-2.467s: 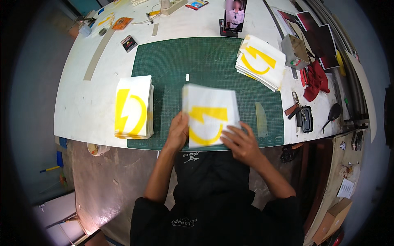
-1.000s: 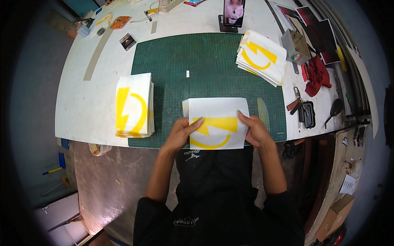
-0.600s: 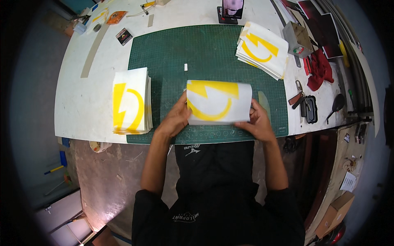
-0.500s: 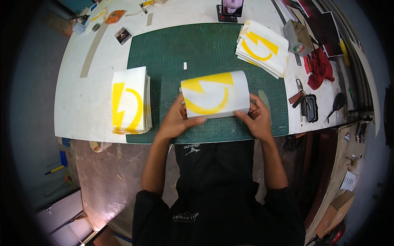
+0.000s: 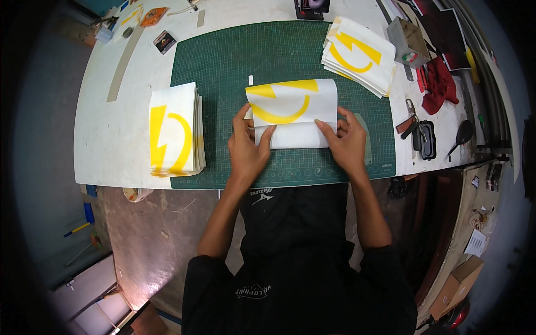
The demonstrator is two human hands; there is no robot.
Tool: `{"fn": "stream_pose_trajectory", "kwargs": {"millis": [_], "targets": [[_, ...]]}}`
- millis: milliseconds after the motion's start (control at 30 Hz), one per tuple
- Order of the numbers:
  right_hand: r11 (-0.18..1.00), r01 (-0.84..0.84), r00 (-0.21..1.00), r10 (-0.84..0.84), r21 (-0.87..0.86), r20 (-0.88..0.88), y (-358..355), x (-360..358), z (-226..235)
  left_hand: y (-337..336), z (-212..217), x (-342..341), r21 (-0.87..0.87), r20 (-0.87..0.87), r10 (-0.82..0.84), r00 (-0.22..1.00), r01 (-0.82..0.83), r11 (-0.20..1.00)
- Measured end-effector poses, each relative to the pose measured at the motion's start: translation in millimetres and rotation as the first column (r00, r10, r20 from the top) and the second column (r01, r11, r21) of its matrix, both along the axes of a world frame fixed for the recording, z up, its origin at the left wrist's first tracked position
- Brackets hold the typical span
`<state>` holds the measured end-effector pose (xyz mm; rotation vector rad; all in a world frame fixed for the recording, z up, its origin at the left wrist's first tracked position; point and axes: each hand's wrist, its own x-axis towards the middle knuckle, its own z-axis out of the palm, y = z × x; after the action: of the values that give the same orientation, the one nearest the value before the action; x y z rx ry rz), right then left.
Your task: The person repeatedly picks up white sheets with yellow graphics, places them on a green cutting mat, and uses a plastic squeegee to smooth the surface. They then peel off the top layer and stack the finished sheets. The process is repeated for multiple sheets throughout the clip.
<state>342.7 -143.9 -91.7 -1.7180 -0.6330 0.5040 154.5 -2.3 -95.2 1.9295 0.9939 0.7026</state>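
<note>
A white sheet with a yellow print (image 5: 322, 103) lies curled over on the green cutting mat (image 5: 223, 61), its lower white part showing below the curled edge. My left hand (image 5: 249, 148) grips its left side, thumb on the edge of the curl and fingers at the side. On the other side my right hand (image 5: 347, 142) holds it the same way, thumb on top. To the left stands a thick stack of folded sheets (image 5: 177, 131) with a similar yellow print. Another stack of printed sheets (image 5: 360, 56) sits on the mat's far right corner.
Right of the mat are keys (image 5: 411, 118), a black case (image 5: 427, 139), a red cloth (image 5: 439, 86) and a grey metal box (image 5: 407, 42). A phone on a stand (image 5: 310, 8) is at the far edge. A small dark card (image 5: 164, 42) lies at the upper left.
Both thumbs have moved up onto the curled edge, and the sheet's upper part has rolled back, so more of the white lower part shows. The whole view has shifted slightly.
</note>
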Motion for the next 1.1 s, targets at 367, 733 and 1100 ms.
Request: {"fn": "stream_pose_trajectory", "kwargs": {"millis": [367,733,1100], "targets": [[0.965,-0.022,0.972,0.083,-0.261,0.222,12.9,16.5,6.4,-6.5,14.8,7.2,0.598,-0.066,0.054,0.996,-0.004,0.802],[0.99,-0.082,0.677,0.143,-0.119,0.722,-21.4,-32.5,17.3,-45.1,-6.8,-8.7,0.582,-0.278,-0.244,0.929,0.365,0.727],[0.914,-0.253,0.536,0.405,-0.316,0.74,-37.7,-50.6,-10.6,-53.3,0.3,-81.8,0.439,-0.4,-0.125,0.908,0.31,0.843]]}}
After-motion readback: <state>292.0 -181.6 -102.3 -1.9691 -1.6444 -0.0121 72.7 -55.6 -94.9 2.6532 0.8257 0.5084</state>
